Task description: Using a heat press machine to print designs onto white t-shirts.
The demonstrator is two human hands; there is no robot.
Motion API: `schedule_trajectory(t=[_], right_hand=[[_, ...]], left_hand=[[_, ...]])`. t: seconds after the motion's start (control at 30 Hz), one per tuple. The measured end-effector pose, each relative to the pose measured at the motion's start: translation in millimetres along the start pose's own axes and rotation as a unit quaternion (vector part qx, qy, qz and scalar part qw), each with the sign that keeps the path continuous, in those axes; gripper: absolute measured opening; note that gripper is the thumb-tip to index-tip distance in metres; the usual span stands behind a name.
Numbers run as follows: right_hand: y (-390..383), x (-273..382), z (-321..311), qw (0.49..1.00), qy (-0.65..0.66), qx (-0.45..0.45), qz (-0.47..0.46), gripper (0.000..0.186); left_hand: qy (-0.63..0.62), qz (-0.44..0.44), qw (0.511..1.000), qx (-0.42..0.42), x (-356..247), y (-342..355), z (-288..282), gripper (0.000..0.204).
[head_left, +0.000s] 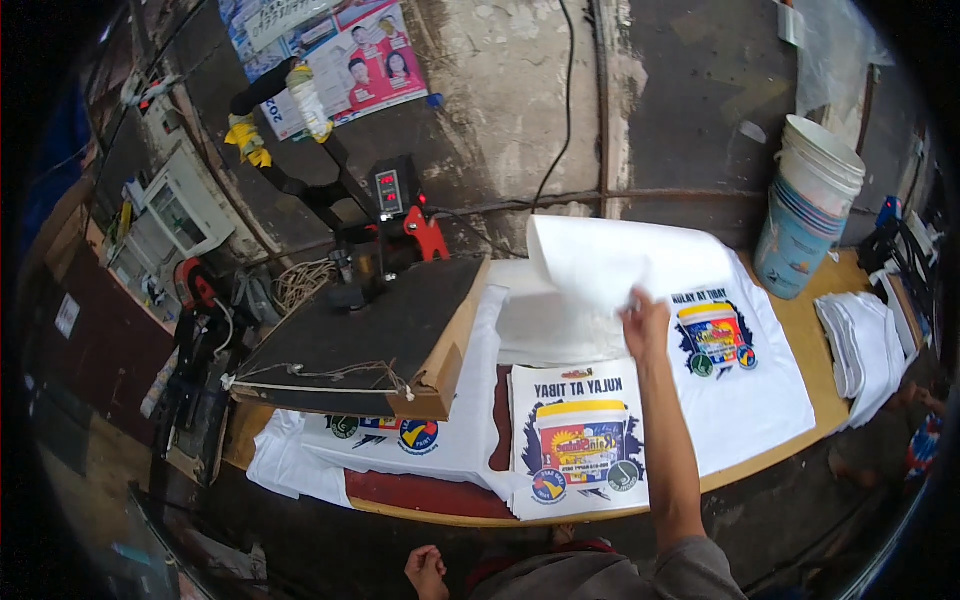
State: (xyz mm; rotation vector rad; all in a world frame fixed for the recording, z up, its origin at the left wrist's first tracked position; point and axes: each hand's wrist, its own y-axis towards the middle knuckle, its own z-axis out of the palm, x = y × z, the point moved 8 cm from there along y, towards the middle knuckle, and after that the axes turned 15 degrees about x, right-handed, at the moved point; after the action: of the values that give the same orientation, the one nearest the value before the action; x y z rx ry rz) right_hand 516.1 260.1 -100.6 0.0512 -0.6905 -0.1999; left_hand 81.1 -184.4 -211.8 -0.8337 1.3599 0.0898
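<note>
My right hand (642,315) pinches a large white sheet (625,250), raised in a curl above more pale paper and beside a printed white T-shirt (745,400). Below my forearm lies a stack of transfer sheets (575,440) with a mirrored paint-bucket design. My left hand (427,570) is curled closed at the lower edge, away from the table, with nothing visible in it. Left of the stack, the dark heat press platen (360,320) is tilted over another white printed garment (400,455), partly hiding it.
The yellowish tabletop (840,280) carries stacked buckets (805,210) and folded white shirts (860,360). A second machine with red parts (200,280) and coiled cord (305,285) are at left. A poster (330,70) hangs on the wall. Another person's limb (925,400) shows at far right.
</note>
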Motion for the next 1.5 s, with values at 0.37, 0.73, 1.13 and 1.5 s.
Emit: schedule_trajectory(t=[0.37, 0.73, 1.13, 1.5], right_hand=[[-75.8, -166.5, -157.5, 0.915, -0.283, -0.260, 0.121, 0.019], [-7.7, -275.9, -80.5, 0.931, -0.150, -0.224, 0.245, 0.022], [34.9, -326.0, -39.1, 0.936, -0.052, -0.132, 0.321, 0.020], [-235.6, -268.9, 10.8, 0.910, 0.055, 0.100, 0.399, 0.048]], left_hand=[[-0.077, 0.091, 0.993, -0.007, 35.9, -25.5, -6.9, 0.012], [-0.074, 0.077, 0.993, -0.041, 17.5, -34.2, 4.0, 0.012], [-0.119, -0.051, 0.989, -0.070, 72.5, -43.7, -43.6, 0.018], [-0.004, 0.182, 0.982, -0.047, -59.6, 137.7, -122.2, 0.009]])
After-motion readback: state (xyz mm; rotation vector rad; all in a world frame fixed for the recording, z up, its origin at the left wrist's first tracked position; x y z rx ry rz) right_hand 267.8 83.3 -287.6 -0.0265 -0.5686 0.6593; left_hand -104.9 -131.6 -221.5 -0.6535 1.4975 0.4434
